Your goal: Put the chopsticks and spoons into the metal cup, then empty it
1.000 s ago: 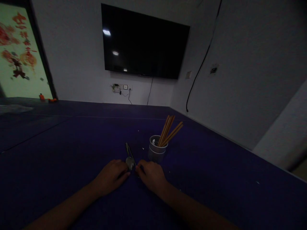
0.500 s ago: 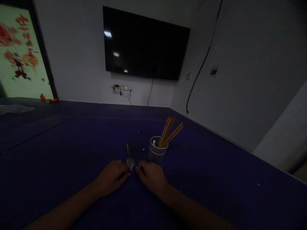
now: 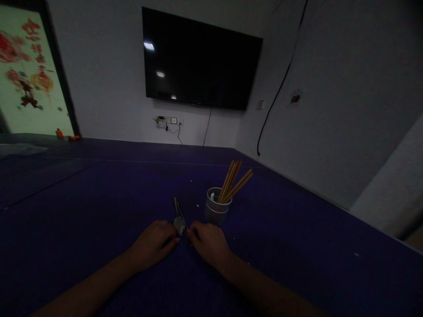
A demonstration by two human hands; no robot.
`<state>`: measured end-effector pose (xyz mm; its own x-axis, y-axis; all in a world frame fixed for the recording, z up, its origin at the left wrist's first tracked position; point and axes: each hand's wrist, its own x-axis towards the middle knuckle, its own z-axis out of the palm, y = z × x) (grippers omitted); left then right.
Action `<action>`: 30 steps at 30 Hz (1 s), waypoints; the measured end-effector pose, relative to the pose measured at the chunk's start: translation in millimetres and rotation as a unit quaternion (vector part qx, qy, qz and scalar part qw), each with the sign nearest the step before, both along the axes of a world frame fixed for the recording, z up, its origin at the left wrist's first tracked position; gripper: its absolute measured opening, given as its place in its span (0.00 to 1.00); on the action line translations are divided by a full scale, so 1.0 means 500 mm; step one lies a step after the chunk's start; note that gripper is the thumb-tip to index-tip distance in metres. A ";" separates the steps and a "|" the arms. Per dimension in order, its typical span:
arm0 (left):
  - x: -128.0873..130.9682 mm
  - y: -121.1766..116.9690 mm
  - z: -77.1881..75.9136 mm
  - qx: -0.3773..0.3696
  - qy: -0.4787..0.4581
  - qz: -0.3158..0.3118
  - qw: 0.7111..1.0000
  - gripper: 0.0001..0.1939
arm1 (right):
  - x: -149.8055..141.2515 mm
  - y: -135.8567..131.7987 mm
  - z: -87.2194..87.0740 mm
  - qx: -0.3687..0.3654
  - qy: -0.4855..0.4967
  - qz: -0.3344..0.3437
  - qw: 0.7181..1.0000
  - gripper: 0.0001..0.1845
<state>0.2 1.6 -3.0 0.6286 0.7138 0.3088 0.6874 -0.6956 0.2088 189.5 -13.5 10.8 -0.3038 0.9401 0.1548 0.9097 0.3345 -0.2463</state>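
A metal spoon (image 3: 179,225) lies on the dark purple surface, its bowl toward me and its handle pointing away. My left hand (image 3: 155,243) is curled at the left edge of its bowl, fingertips and thumb closed against it. Close along its right side runs a second thin metal utensil (image 3: 183,214), its handle crossing near the spoon's. My right hand (image 3: 209,243) has its fingers closed on the near end of that utensil, which they hide. Just beyond my right hand stands a grey cup (image 3: 216,212) with several wooden chopsticks (image 3: 231,181) leaning to the right.
The purple surface (image 3: 115,198) stretches to the walls, with small white bits scattered on it. A plastic sheet (image 3: 21,150) lies at the far left, near small orange objects (image 3: 73,138). A large television (image 3: 201,59) hangs on the wall, and a black cable (image 3: 276,94) dangles at right.
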 end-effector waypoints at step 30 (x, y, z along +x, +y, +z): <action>0.003 0.000 -0.006 0.009 -0.014 0.003 1.000 0.09 | 0.003 0.004 -0.009 0.025 -0.025 0.000 0.999 0.16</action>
